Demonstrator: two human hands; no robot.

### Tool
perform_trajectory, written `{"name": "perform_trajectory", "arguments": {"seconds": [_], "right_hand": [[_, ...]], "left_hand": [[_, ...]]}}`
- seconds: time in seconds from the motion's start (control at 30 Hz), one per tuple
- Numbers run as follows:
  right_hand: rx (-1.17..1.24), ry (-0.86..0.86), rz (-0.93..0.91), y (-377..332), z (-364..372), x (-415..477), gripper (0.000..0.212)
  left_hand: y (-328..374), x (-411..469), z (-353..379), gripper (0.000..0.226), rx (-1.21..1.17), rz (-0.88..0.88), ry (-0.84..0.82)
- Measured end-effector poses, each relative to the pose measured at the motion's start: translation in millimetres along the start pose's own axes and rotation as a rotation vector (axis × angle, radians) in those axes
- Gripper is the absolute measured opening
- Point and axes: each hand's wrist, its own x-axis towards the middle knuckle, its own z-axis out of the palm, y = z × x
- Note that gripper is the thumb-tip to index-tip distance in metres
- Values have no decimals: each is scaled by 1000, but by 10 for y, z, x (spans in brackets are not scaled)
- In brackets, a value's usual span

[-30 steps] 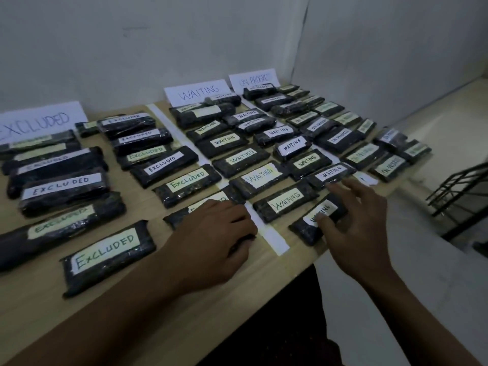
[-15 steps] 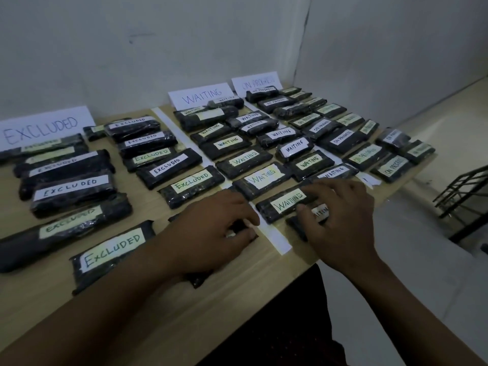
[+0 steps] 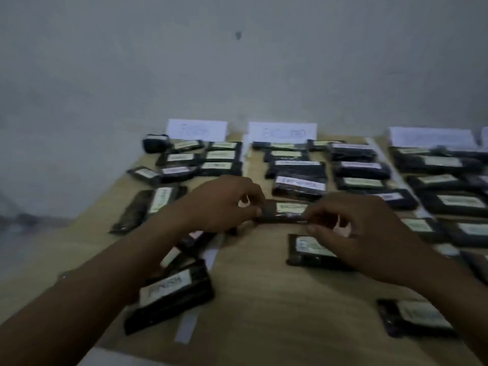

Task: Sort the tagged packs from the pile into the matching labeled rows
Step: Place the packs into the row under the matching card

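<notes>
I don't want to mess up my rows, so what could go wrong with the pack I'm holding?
The tag on the dark plastic pack pinched between left hand and right hand is blurred here, so it may land in the wrong row. The left forearm hangs over the black pack tagged FINISH near the wooden table edge and could knock it off.

Light wooden table [image 3: 264,291] against a dim grey wall [image 3: 184,75], a small dark mark [image 3: 238,35] high on it

Left hand [image 3: 224,204], right hand [image 3: 369,233]; four row cards [image 3: 282,132]; packs [image 3: 299,184] too blurred to count.
</notes>
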Motion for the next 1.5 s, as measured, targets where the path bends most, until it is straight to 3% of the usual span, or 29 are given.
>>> {"name": "perform_trajectory", "arguments": {"seconds": [0.17,0.27,0.4,0.47,0.57,0.7,0.87,1.0,1.27,1.43,1.5], "right_hand": [[-77,-181,-131,-281,458,710,25],[-176,-316,-122,-378,670,1027,48],[-336,-486,-129,-407,898,1303,75],[-313,-535,-100,-401,961,1393,75],[-196,-498,-39,-376,1015,1530,58],[-196,-253,17,-300,1016,1806,45],[-340,-338,-28,-160,1165,1998,23],[-294,-274,-39,-151,1290,1953,45],[-170,-183,-98,-332,1404,2246,57],[-52,-388,-159,-598,1603,2636,78],[-22,-470,-159,-659,1688,2729,76]], "left_hand": [[-714,-407,-240,17,72,-220,136],[-1035,-513,-358,22,132,-330,203],[-1328,-579,-342,42,103,-396,131],[-1404,-597,-261,46,55,-390,67],[-1506,-616,-159,48,20,-421,107],[-1564,-655,-144,49,-94,-404,188],[-1603,-799,-152,41,-214,-437,279],[-1687,-877,-146,35,-319,-472,314],[-1830,-927,-107,26,-486,-513,427],[-1849,-918,-79,25,-444,-496,453],[-1869,-937,-81,23,-442,-498,459]]}}
